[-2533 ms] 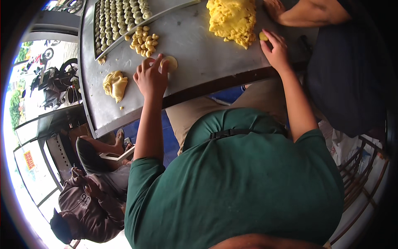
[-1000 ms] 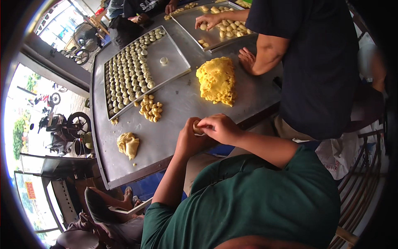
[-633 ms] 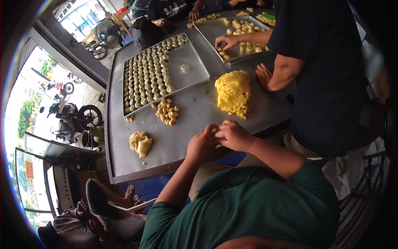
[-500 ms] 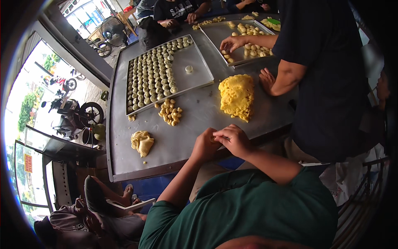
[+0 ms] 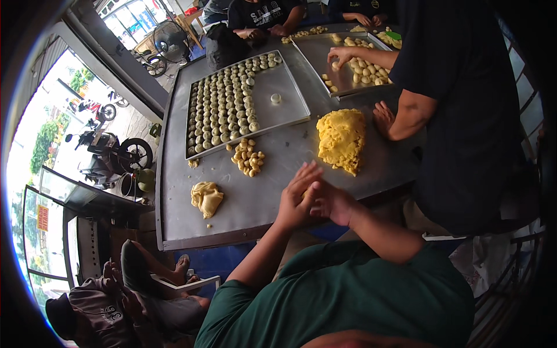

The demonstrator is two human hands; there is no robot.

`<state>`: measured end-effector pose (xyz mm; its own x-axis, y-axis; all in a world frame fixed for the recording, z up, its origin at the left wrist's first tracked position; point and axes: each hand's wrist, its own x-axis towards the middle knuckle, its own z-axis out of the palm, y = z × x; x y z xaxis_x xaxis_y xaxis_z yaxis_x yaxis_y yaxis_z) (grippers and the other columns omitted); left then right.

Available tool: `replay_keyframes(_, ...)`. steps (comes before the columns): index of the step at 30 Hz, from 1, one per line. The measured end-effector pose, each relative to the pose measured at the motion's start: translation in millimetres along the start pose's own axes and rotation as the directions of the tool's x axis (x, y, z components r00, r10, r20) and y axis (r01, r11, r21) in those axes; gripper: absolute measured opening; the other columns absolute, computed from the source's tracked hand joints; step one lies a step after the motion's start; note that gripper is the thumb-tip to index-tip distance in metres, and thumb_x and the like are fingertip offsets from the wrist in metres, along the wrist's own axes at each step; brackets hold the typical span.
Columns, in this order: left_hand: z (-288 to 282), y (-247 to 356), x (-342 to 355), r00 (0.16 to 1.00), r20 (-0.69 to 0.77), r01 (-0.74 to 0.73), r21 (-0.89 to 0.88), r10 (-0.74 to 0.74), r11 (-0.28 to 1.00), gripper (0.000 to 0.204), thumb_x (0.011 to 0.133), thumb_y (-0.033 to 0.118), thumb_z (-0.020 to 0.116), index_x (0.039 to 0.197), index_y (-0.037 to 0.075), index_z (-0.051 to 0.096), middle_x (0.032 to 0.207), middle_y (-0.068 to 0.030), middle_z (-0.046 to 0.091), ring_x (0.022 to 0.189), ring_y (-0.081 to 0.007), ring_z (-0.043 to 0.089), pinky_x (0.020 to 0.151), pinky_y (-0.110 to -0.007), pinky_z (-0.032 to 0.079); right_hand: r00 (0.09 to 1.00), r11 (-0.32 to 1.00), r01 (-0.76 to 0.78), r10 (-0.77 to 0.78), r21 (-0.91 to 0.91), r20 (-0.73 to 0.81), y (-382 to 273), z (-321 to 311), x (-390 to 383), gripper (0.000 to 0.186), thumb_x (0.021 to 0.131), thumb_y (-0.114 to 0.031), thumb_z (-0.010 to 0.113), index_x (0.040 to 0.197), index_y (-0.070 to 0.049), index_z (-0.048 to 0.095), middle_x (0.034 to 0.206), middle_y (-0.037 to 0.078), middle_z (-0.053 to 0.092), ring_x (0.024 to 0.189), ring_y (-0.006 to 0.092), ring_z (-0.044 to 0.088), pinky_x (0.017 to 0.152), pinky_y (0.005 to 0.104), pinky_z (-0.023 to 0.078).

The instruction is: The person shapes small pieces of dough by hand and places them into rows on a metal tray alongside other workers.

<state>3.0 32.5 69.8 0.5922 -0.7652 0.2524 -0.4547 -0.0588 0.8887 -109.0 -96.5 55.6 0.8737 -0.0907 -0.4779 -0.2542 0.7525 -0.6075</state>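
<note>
At the table's near edge my left hand and my right hand are pressed palm to palm, fingers stretched out and slightly blurred. Between them shows a sliver of a small yellow dough ball; the palms hide most of it. Just beyond my hands lies a big crumbly yellow mound of dough. To the left sit a smooth pale lump of dough and a heap of small dough pieces.
A metal tray holds rows of round greenish dough balls. Farther right a second tray holds yellow balls, and a co-worker's hand reaches into it. That co-worker stands close on my right. Someone sits at lower left.
My fingers have gone from a pinch at the dough to stretched out, with the palms together around it. The whole view has shifted slightly.
</note>
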Motion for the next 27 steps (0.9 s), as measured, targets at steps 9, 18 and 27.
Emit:
replay_keyframes(9, 9, -15, -3, 0.998, 0.01, 0.056, -0.434, -0.057, 0.899, 0.061, 0.115, 0.035, 0.031, 0.166, 0.007, 0.013, 0.158, -0.0242, 0.044, 0.149, -0.0315, 0.039, 0.121, -0.04, 0.029, 0.868, 0.852, 0.476, -0.495, -0.217, -0.037, 17, 8, 11, 0.025, 0.103, -0.018, 0.066, 0.121, -0.001, 0.068, 0.109, 0.008, 0.071, 0.1, 0.0185, 0.07, 0.087, 0.0363, 0.059)
replay_keyframes(18, 18, -3, 6, 0.992, -0.123, -0.022, -0.449, -0.038, 0.893, 0.07, 0.112, 0.034, 0.032, 0.165, 0.01, -0.008, 0.147, -0.0252, 0.056, 0.15, -0.0355, 0.036, 0.121, -0.041, 0.028, 0.882, 0.868, 0.46, -0.47, -0.187, -0.013, 17, 3, 13, 0.03, 0.097, -0.017, 0.074, 0.12, 0.001, 0.07, 0.112, 0.007, 0.071, 0.099, 0.0173, 0.07, 0.089, 0.0334, 0.059)
replay_keyframes(27, 6, -41, 6, 0.966, -0.24, -0.028, -0.479, -0.1, 0.877, 0.067, 0.113, 0.025, 0.037, 0.166, 0.011, -0.002, 0.153, -0.0208, 0.052, 0.143, -0.0312, 0.048, 0.12, -0.041, 0.031, 0.559, 0.316, 0.645, -0.816, -0.696, 0.148, -5, -35, 19, 0.031, 0.099, -0.024, 0.072, 0.127, -0.01, 0.069, 0.091, 0.0, 0.067, 0.081, 0.0072, 0.061, 0.075, 0.0255, 0.052)
